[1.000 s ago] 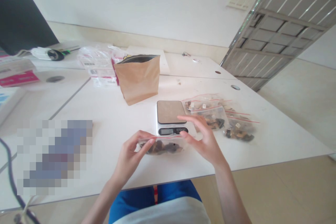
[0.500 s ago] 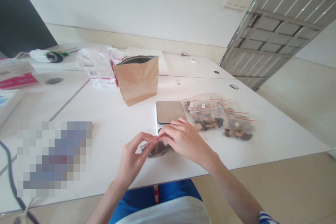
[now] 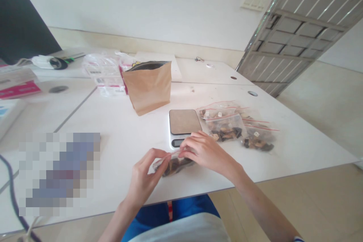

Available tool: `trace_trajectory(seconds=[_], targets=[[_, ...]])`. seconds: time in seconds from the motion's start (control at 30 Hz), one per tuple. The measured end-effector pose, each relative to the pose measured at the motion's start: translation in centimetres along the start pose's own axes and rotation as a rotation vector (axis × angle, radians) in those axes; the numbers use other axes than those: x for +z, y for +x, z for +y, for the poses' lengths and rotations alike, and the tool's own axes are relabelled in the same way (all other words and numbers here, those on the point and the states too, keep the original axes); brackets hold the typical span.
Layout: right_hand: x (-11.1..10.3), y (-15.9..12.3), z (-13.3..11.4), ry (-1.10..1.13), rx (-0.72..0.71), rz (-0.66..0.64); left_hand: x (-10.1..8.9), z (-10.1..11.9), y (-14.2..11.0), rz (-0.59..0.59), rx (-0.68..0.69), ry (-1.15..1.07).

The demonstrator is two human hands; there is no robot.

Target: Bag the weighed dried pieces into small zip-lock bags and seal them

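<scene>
A clear zip-lock bag (image 3: 176, 165) with dark and brown dried pieces inside lies at the table's front edge. My left hand (image 3: 147, 170) pinches its top edge near the left end. Farther right along the same edge, my right hand (image 3: 201, 151) grips the bag between thumb and fingers. Just behind the bag stands a white kitchen scale (image 3: 185, 121) with a bare metal plate; its small display is partly covered by my right hand.
Several filled zip-lock bags (image 3: 225, 130) with red seal lines lie right of the scale. An open brown paper pouch (image 3: 150, 89) stands behind it. Plastic-wrapped boxes (image 3: 106, 73) are at the back left, a blurred-out item (image 3: 66, 172) at the left, and a dark cable (image 3: 13, 187) beyond it.
My right hand has slid right along the bag's top edge, away from my left hand, which still pinches it. More of the bag and the scale's display now show.
</scene>
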State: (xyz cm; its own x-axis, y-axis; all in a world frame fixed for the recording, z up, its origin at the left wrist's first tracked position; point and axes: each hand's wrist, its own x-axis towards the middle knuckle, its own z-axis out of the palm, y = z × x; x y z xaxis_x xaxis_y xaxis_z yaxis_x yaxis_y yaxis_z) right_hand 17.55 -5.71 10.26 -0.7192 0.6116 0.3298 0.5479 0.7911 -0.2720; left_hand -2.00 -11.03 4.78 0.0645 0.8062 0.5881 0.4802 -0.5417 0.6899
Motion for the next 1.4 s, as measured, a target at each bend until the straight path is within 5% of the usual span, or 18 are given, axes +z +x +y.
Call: trace_trajectory(seconds=[0.17,0.3,0.53,1.0,1.4], targets=[[0.4,-0.5,0.5,-0.041,-0.103,0.056,0.1,0.3,-0.1,0.009,-0.001,-0.018],[0.9,-0.4,0.5,-0.053,-0.153,0.122,0.2,0.2,0.4,-0.057,-0.14,-0.119],[0.7,0.0,-0.2,-0.163,-0.086,0.058,0.3,-0.7,0.9,-0.128,-0.256,-0.188],[0.9,0.0,-0.2,-0.237,-0.192,0.225,0.6,0.2,1.2,0.05,0.025,-0.037],[-0.9,-2.5,1.4,-0.157,-0.093,0.233,0.2,0.4,2.2,-0.036,-0.073,-0.116]])
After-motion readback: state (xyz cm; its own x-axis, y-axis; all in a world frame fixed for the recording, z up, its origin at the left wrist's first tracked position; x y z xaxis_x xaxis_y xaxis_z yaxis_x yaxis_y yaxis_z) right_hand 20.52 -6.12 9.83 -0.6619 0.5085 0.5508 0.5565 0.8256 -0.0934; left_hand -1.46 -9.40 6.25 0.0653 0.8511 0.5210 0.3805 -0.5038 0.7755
